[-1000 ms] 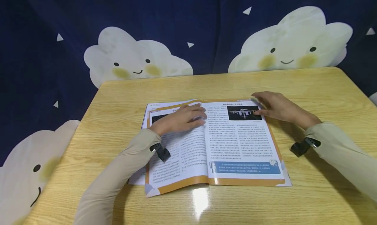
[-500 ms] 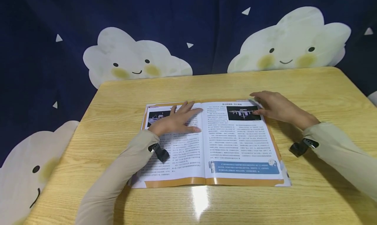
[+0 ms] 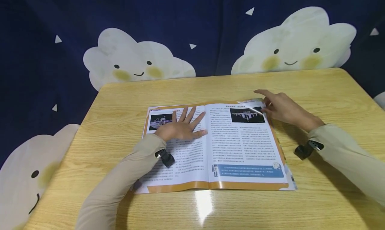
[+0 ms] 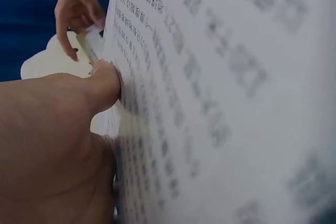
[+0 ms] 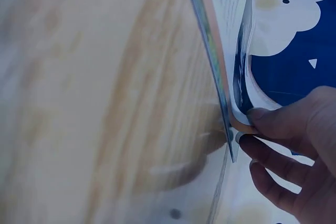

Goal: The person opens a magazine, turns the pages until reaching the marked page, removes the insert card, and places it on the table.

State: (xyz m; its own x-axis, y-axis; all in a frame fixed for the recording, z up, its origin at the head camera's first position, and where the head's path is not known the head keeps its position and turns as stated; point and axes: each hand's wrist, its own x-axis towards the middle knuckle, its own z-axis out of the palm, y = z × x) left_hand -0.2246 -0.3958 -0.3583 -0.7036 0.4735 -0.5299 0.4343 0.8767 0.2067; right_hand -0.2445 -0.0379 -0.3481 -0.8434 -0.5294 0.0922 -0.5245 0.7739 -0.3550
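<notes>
An open magazine [image 3: 246,146] lies on the table, a dark photo at the top of each page and an orange border along the bottom. My left hand [image 3: 183,128] rests on its left page with fingers spread and straight. In the left wrist view, the left thumb [image 4: 105,85] touches the printed paper. At the top right corner, my right hand [image 3: 284,111] pinches the page between thumb and fingers, its index finger reaching out beyond the edge. The right wrist view shows the pinched page [image 5: 239,121] bending up away from the sheets beneath it.
The wooden table [image 3: 168,210] extends on all sides of the magazine. Behind it hangs a dark blue curtain [image 3: 210,29] printed with smiling clouds. Both wrists carry small black cameras over beige sleeves.
The left page has been smoothed down flat, and the left hand has spread its fingers on it. The right hand now lifts the right page's top corner slightly.
</notes>
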